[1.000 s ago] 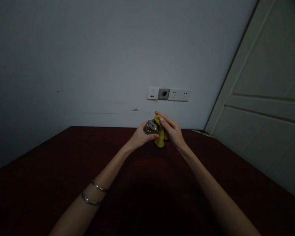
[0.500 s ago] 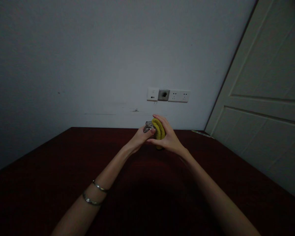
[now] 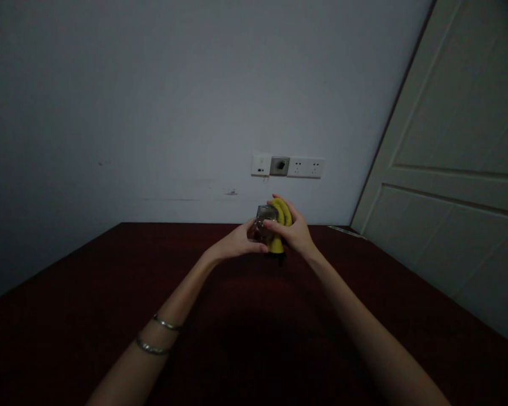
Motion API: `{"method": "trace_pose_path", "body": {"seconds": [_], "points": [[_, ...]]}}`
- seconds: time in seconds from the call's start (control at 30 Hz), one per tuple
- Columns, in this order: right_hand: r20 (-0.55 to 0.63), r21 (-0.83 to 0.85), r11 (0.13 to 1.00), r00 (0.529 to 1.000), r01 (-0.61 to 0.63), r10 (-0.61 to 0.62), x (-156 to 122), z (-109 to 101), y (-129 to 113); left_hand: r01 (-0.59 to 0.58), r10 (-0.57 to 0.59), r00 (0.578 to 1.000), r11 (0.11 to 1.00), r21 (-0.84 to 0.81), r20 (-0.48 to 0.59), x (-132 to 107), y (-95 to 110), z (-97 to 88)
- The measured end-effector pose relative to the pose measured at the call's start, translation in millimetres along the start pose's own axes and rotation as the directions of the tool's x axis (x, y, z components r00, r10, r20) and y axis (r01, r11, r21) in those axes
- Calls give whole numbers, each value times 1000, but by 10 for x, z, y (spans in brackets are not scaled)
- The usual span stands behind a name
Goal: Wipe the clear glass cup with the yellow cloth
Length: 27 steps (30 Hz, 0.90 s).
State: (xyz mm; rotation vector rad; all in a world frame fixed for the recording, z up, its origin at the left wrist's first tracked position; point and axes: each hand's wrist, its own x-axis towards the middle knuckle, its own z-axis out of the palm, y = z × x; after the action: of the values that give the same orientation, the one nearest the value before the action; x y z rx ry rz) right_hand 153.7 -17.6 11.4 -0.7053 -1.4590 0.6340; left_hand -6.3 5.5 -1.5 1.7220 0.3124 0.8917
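In front of me, above the table, a small clear glass (image 3: 266, 212) is held up between both hands. My left hand (image 3: 237, 241) is around the lower left of the glass, its thumb reaching across underneath. A folded yellow cloth (image 3: 283, 211) presses against the glass's right side, with my right hand (image 3: 300, 233) closed on it. The right thumb lies over the front of the glass. A dark bit hangs at the bottom end of the cloth. Fingers behind the glass and cloth are mostly hidden.
Below my arms spreads a dark red table (image 3: 152, 270), its back edge against a pale wall (image 3: 173, 113). Wall sockets (image 3: 305, 167) sit above that edge. On the right stands a light panelled door (image 3: 457, 169); a thin strip (image 3: 347, 232) lies at the table's back right corner.
The glass and cloth have turned in my hands and moved slightly right. My right thumb has come onto the glass front, while the left thumb has dropped lower.
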Motion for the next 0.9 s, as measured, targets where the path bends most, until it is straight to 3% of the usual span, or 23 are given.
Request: {"method": "trace_pose_path", "body": {"seconds": [0.17, 0.3, 0.6, 0.73, 0.9], "points": [[-69, 189, 959, 971, -212, 228, 25, 66, -24, -17, 60, 968, 984, 175, -245, 3, 3, 25], [-46, 220, 934, 954, -280, 297, 1, 138, -88, -60, 108, 968, 976, 208, -227, 14, -35, 25], [28, 21, 973, 973, -231, 230, 4, 135, -24, -43, 76, 973, 987, 154, -217, 20, -137, -6], [112, 40, 977, 973, -208, 203, 63, 89, 24, -6, 47, 972, 985, 172, -231, -4, -93, 44], [54, 22, 994, 993, -108, 107, 67, 78, -38, -38, 92, 966, 975, 217, -243, -1, -105, 61]]}}
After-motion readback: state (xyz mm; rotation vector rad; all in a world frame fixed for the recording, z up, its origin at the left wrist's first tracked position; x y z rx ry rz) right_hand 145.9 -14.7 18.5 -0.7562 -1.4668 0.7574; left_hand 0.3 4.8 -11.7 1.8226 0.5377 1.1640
